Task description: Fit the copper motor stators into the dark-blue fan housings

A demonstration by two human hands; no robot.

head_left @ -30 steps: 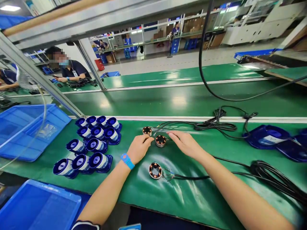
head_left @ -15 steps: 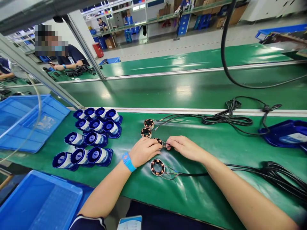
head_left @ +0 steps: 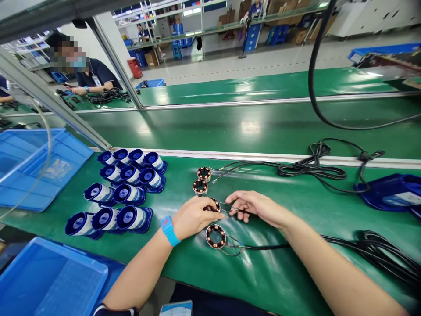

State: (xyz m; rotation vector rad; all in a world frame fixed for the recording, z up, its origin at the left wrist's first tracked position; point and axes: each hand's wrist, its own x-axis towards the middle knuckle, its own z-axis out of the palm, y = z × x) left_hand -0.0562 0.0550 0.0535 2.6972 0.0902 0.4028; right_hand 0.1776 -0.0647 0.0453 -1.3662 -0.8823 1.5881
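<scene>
While our left hand (head_left: 194,216) grips a copper-wound ring (head_left: 216,204) midway between the counter's (head_left: 184,259) near and far edges, our right hand (head_left: 254,205) curls its fingers loosely beside the ring's thin wires (head_left: 225,203); whether they pinch any, we cannot tell.

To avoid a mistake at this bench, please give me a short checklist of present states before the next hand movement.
1. Left hand steadies the middle ring coil: ok, fingers on it.
2. Right hand grips the thin wires: cannot tell; it is beside them.
3. Near ring coil lies on the bench: ok.
4. Its wires are joined to the black cable: cannot tell, too small.
5. Blue-and-white housings are apart from both hands: ok.
</scene>
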